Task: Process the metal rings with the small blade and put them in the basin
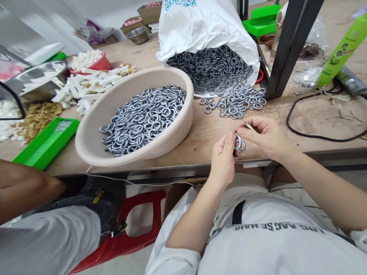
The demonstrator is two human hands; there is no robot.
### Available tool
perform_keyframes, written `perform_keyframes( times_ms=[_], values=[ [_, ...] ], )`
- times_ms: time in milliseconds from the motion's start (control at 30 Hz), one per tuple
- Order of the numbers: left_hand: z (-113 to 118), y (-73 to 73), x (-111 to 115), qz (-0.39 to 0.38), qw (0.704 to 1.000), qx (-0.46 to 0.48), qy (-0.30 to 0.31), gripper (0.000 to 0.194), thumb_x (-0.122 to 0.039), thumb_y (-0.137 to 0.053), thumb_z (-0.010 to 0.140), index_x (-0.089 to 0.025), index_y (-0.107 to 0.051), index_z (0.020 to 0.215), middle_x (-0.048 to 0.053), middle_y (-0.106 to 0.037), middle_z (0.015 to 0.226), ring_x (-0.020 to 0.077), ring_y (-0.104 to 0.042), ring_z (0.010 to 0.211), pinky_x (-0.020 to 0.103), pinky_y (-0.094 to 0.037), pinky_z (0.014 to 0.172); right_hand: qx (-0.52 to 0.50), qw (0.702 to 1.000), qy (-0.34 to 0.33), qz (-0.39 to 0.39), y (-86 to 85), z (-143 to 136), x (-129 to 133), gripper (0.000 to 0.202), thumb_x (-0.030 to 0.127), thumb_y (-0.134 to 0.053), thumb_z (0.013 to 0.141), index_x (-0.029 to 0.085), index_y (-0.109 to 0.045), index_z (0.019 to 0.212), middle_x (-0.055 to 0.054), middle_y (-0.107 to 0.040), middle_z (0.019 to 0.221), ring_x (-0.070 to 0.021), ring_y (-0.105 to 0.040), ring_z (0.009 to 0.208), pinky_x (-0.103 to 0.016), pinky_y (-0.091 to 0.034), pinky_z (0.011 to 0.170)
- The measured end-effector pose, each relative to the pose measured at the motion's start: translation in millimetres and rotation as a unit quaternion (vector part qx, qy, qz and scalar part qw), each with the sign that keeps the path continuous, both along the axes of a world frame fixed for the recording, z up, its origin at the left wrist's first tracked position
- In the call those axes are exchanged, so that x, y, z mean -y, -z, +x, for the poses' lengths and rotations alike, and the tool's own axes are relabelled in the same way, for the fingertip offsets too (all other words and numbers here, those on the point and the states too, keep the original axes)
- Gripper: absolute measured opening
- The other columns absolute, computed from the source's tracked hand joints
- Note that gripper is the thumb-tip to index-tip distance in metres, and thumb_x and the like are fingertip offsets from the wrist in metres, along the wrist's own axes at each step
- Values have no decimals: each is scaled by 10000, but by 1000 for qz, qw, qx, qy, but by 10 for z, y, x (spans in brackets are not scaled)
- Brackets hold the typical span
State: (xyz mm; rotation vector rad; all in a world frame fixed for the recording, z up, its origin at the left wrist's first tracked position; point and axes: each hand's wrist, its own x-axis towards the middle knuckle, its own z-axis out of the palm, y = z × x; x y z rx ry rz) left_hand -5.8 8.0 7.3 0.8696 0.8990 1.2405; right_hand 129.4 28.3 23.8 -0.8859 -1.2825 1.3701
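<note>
Metal rings (239,143) are pinched in the fingers of my left hand (225,157), just past the table's front edge. My right hand (265,135) touches the same spot from the right, its fingers closed on a thin pointed tool (248,125). Beyond my hands lies a loose pile of grey rings (237,102), spilling from the mouth of a white sack (203,23). To the left of the pile, a beige basin (138,154) holds a heap of similar rings (144,120).
A seated person's arm (17,175) is at the left, near a green tray (45,143). White and brown pieces lie behind it. On the right are a black metal post (294,30), a looped black cable (324,140) and a green strip (348,46).
</note>
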Motion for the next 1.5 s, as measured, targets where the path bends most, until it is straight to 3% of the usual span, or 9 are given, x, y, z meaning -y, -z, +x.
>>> perform_keyframes(
  times_ms=[200, 367, 533, 700, 967, 1100, 1233, 1367, 1500],
  values=[
    [18, 15, 2, -2, 1000, 16, -19, 456, -598, -653, 825, -167, -533, 737, -52, -403, 580, 56, -314, 483, 188, -195, 419, 24, 999, -27, -1, -31, -6, 25, 326, 414, -838, 723, 183, -684, 893, -4, -685, 799, -149, -624, 721, -288, -514, 702],
    [25, -11, 10, -13, 999, 40, -27, 469, -578, -635, 846, -180, -456, 674, -60, -354, 558, 60, -285, 462, 200, -192, 404, 106, 991, 0, 81, -19, 16, 5, 267, 454, -703, 865, 191, -667, 891, -15, -656, 805, -153, -594, 748, -284, -466, 700],
    [6, -81, 25, -39, 997, 59, -33, 488, -554, -675, 819, -181, -422, 630, -64, -352, 542, 54, -290, 447, 200, -204, 401, 343, 893, 54, 285, -45, 106, 161, 313, 411, -545, 976, 184, -611, 770, -10, -543, 716, -134, -491, 668, -291, -325, 624],
    [16, -120, 42, -71, 995, 66, -37, 472, -546, -699, 798, -180, -436, 661, -72, -366, 548, 51, -301, 449, 193, -221, 404, 412, 853, 46, 316, -29, 113, 247, 342, 420, -512, 988, 182, -588, 755, -5, -512, 704, -124, -464, 637, -293, -284, 603],
    [17, -62, 92, -35, 998, 55, -22, 498, -573, -694, 799, -175, -438, 642, -66, -365, 544, 51, -297, 459, 197, -228, 430, 366, 890, -10, 271, -3, 111, 174, 395, 413, -480, 1002, 192, -473, 675, 23, -461, 627, -104, -413, 578, -284, -260, 574],
    [5, -71, 157, 1, 998, 29, 53, 521, -599, -642, 836, -166, -466, 605, -36, -409, 532, 62, -353, 469, 208, -266, 451, 323, 931, 63, 159, 133, 192, -1, 476, 499, -463, 998, 201, -415, 629, 38, -379, 572, -107, -371, 549, -284, -252, 544],
    [-20, -130, 89, -14, 998, 61, -15, 525, -613, -638, 832, -178, -439, 617, -44, -396, 538, 61, -304, 450, 208, -204, 410, 242, 955, 102, 138, 174, 172, 33, 378, 508, -489, 986, 199, -569, 783, 20, -491, 662, -126, -449, 621, -281, -330, 583],
    [-24, -94, 26, -16, 997, 55, -52, 496, -600, -654, 827, -175, -464, 658, -53, -385, 560, 59, -304, 462, 200, -216, 415, 206, 956, 92, 189, 35, 14, 221, 250, 433, -687, 883, 225, -651, 1016, -22, -651, 906, -167, -584, 810, -302, -447, 720],
    [-4, 6, 58, -12, 998, 34, -58, 484, -604, -648, 830, -177, -468, 689, -58, -361, 578, 59, -302, 481, 197, -217, 427, 149, 975, 51, 156, -98, -83, 225, 184, 357, -720, 861, 232, -685, 992, -14, -684, 898, -161, -618, 809, -296, -483, 731]
  ],
)
